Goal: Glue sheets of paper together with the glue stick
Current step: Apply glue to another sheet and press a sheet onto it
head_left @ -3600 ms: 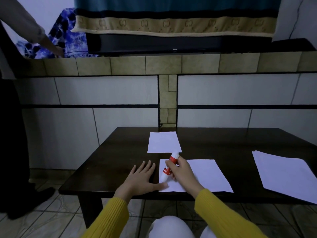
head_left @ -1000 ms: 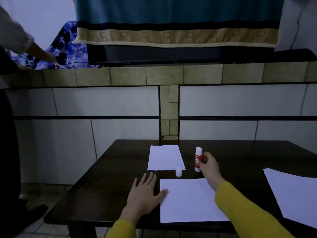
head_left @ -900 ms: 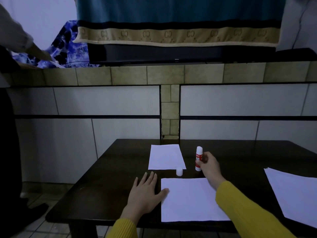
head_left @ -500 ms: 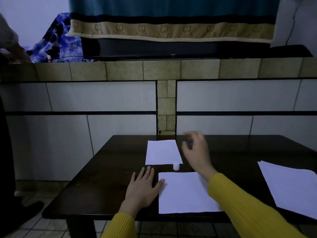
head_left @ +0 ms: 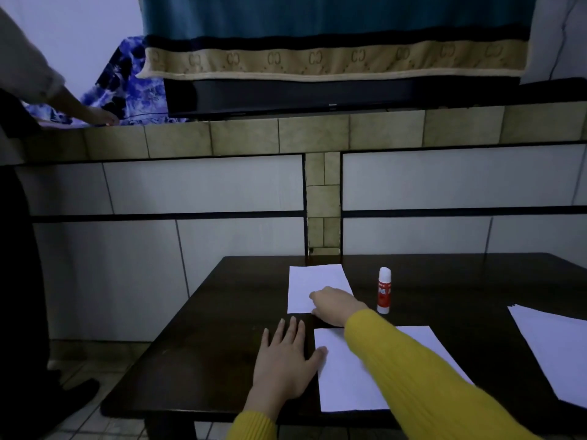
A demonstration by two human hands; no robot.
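At the far left, another person's hand [head_left: 98, 115] rested on a blue patterned cloth [head_left: 127, 81] on the tiled ledge [head_left: 317, 131], well apart from the work.

On the dark bench [head_left: 206, 360], the left hand [head_left: 286, 363] lay flat with straight, spread fingers, holding nothing. Its thumb touched the left edge of the near sheet [head_left: 349, 385], so it seemed to keep that sheet from sliding.

Farther away and a little to the right lay the small sheet [head_left: 314, 281]. The right hand [head_left: 336, 304] rested on its near right corner, with the yellow sleeve [head_left: 413, 376] crossing above the near sheet. Whether its fingers pinched the paper edge or something small under the palm, I cannot tell.

Just to the right of this hand stood the glue stick [head_left: 384, 290], upright on the bench, touched by no hand. Its top looked white and rounded; if the cap was on or off, I could not say.

At the far right edge lay more paper [head_left: 559, 350], a loose pile by the look of it.

In my judgement the sheets are very light, thin and limp, and they slip easily on the smooth bench. A sheet is best taken at a corner or edge, lifting it with a fingertip first, while the other hand presses flat on the sheet below. The glue stick is light and stiff, and is best held around its red middle.
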